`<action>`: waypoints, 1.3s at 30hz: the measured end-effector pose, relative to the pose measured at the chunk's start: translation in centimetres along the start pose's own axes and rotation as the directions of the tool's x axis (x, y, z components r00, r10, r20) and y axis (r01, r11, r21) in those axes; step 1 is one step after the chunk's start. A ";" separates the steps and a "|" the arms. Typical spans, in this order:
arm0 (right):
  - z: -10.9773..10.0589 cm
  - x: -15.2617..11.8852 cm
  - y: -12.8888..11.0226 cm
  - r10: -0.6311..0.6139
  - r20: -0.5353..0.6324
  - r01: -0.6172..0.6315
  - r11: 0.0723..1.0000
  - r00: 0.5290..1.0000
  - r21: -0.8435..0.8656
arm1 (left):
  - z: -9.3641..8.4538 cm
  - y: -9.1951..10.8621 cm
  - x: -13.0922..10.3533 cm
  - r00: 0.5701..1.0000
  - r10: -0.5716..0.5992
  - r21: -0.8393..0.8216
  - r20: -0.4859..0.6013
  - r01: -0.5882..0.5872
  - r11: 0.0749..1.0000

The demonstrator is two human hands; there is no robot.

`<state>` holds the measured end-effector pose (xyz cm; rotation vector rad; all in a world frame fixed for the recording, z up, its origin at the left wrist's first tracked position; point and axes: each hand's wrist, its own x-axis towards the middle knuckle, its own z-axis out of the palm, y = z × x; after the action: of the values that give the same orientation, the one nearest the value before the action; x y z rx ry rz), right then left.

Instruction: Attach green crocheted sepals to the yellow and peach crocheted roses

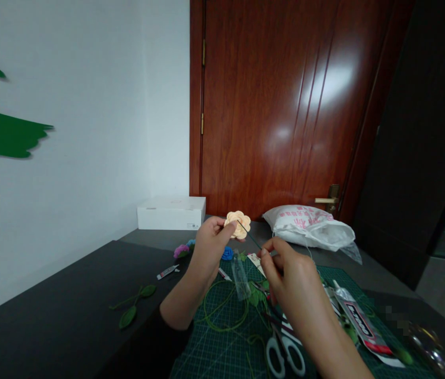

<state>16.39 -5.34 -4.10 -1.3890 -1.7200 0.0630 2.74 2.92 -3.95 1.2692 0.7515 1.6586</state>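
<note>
Left hand [208,245] bare, right hand [291,268] bare, black sleeve [147,339] on left arm, cuff [172,332] ending short of wrist, right forearm [325,326] uncovered to frame edge.

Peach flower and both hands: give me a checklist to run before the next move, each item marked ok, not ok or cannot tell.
1. Peach flower held by the left hand: ok, thumb against its petals.
2. Thin dark rod gripped by the right hand: ok, pinched at its near end.
3. Rod touching the flower: cannot tell; its far end overlaps it in this view.
4. Scissors blades closed: cannot tell, partly hidden.
5. Cutting mat free of loose items: not ok; green cord and scissors lie on it.
</note>
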 end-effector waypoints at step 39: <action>-1.4 0.4 1.6 -0.145 -0.157 0.117 0.977 0.977 -0.178 | -1.5 -1.8 1.2 0.966 0.212 0.179 0.151 -0.237 0.955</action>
<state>18.52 -5.09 -3.83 -1.3554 -1.6994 -0.2729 1.72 4.80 -5.46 1.6381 0.7249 1.6925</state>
